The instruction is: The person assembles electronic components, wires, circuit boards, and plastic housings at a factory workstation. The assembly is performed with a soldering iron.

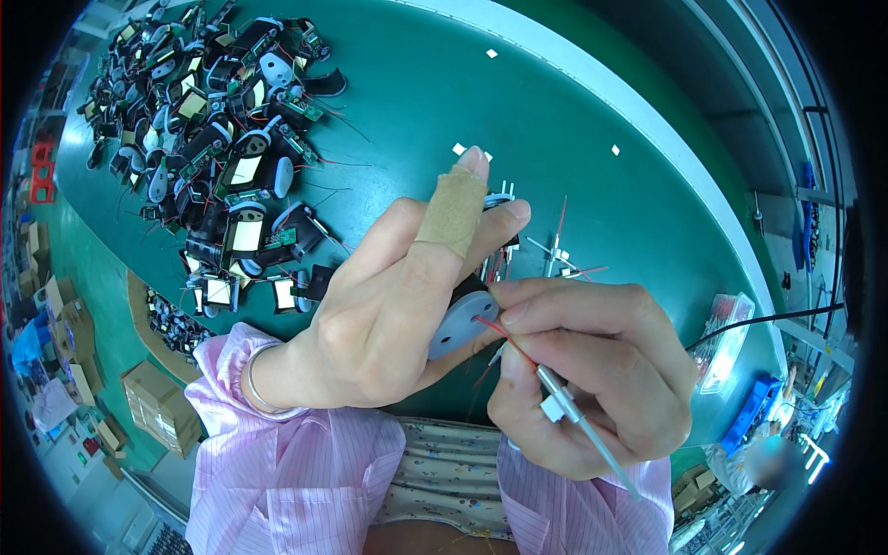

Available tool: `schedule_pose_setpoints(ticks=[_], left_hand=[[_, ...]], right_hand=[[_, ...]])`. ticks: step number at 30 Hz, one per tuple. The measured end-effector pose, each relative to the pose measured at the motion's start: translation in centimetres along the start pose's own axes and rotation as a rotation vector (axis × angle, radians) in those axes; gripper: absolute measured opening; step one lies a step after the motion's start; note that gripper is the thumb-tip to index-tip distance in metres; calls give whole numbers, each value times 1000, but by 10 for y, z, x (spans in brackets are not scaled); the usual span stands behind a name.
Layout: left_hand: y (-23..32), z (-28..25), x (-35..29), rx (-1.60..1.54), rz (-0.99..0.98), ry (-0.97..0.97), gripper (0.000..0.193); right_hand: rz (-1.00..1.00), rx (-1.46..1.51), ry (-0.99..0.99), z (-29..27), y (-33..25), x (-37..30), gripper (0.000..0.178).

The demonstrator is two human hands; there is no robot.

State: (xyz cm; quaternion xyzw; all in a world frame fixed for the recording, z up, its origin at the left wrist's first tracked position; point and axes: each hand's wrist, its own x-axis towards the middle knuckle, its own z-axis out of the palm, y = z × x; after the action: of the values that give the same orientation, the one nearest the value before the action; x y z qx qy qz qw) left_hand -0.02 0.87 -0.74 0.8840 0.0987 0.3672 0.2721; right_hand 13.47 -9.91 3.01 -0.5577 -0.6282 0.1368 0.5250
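My left hand (370,319), a tan wrap on one finger, is closed around a black part whose light grey oval end cap (451,335) faces me. The cap has several holes. A thin red wire (506,337) runs from one hole toward my right hand (601,370), which pinches it near the cap. Past the pinch, the wire leads to a thin metallic rod (553,381) with a small white block (558,405), resting against my right fingers. My left hand hides most of the black part.
A big heap of similar black parts (222,176) with wires and green boards covers the left of the green table (416,92). More thin wired rods (555,250) lie beyond my hands. At the right edge stand a clear box (726,342) and a blue bin (751,414); cardboard boxes (159,405) sit lower left.
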Motion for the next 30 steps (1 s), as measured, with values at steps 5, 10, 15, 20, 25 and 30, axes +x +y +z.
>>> schedule_pose_setpoints(ticks=[5, 10, 15, 20, 25, 30], left_hand=[[-2, 1, 0, 34, 30, 10, 82], [0, 0, 2, 59, 22, 0, 77], [0, 2, 1, 34, -9, -8, 75], [4, -8, 2, -322, -265, -82, 63], [-1, -14, 6, -372, -287, -106, 43], [-3, -14, 4, -406, -189, -126, 50]], right_hand=[[-21, -45, 6, 3, -1, 2, 25], [-37, -86, 20, 3, -3, 3, 26], [-95, -119, -45, 0, 3, 3, 23], [92, -200, -77, -3, 1, 9, 25], [374, -1, -242, -19, -5, 8, 34], [296, 115, -40, -13, 1, -2, 21]])
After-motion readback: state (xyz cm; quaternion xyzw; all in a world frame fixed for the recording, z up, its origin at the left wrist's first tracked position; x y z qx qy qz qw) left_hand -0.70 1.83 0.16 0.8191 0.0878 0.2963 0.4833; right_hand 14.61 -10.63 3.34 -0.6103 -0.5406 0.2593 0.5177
